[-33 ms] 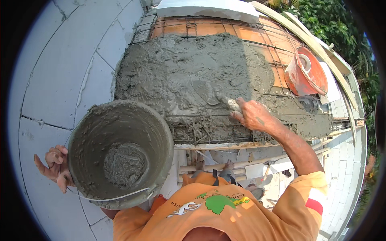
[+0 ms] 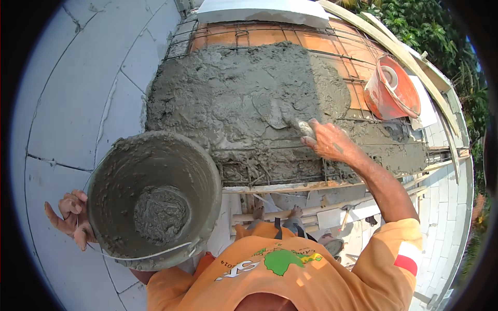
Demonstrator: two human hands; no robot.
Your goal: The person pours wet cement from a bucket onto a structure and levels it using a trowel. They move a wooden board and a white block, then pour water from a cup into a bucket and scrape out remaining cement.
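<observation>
My right hand (image 2: 332, 141) is closed around the mortar-caked handle of a trowel (image 2: 271, 111). Its blade lies flat on a thick layer of wet grey concrete (image 2: 207, 85), smeared with the same mix. At the lower left, a dark bucket (image 2: 106, 179) tilts toward me, its inside coated and a lump of wet concrete (image 2: 161, 213) at the bottom. My left hand (image 2: 71, 217) supports the bucket by its outer left side, some fingers curled and one stretched out. The wire handle runs to these fingers; the bucket hides my left forearm.
Steel rebar (image 2: 353, 80) crosses orange boards beyond the concrete. An orange bucket (image 2: 397, 96) stands at the right, near long timber strips (image 2: 404, 54). A pale block wall (image 2: 67, 109) rises at the left. A wooden form edge (image 2: 295, 187) borders the concrete on my side.
My right hand and the trowel have shifted slightly to the right and away from me across the concrete. The left hand and bucket look almost the same. The view has moved a little.
</observation>
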